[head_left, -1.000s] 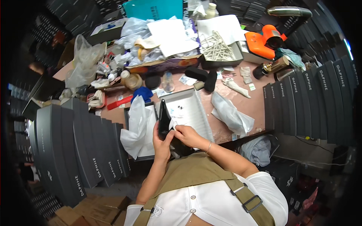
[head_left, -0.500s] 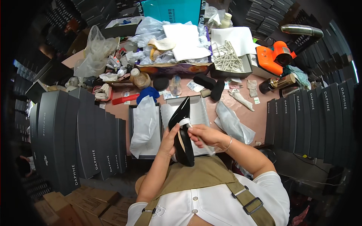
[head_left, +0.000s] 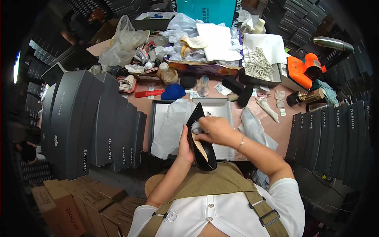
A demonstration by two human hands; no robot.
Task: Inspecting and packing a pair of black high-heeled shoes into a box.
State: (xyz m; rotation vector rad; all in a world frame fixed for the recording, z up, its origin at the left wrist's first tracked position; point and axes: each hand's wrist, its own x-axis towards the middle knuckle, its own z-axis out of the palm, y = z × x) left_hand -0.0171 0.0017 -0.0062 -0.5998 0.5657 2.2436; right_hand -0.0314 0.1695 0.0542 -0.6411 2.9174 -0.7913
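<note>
A black pointed-toe shoe (head_left: pixel 206 161) with a beige insole is held over the work table, toe pointing away from me. My left hand (head_left: pixel 185 148) grips it along its left side, thumb near the opening's edge. A white paper wad (head_left: pixel 196 126) shows inside the front of the opening. My right hand (head_left: pixel 217 129) is closed, its curled fingertips at that wad inside the shoe; they partly hide it. Behind the shoe lies an open grey shoe box (head_left: pixel 224 103) with white lining. White tissue paper (head_left: pixel 169 132) lies across the tray beside it.
Stacked dark shoe boxes (head_left: pixel 73 126) flank me on the left, and more boxes (head_left: pixel 335 138) on the right. A box of white sticks (head_left: pixel 258 65), an orange tool (head_left: pixel 298 73) and a blue cloth (head_left: pixel 173 91) sit farther back. Crumpled tissue (head_left: pixel 256 126) lies right of the open box.
My right hand has moved from holding a thin white stick beside the shoe to its opening; the stick no longer shows. The shoe has turned, showing more insole. The view has shifted left.
</note>
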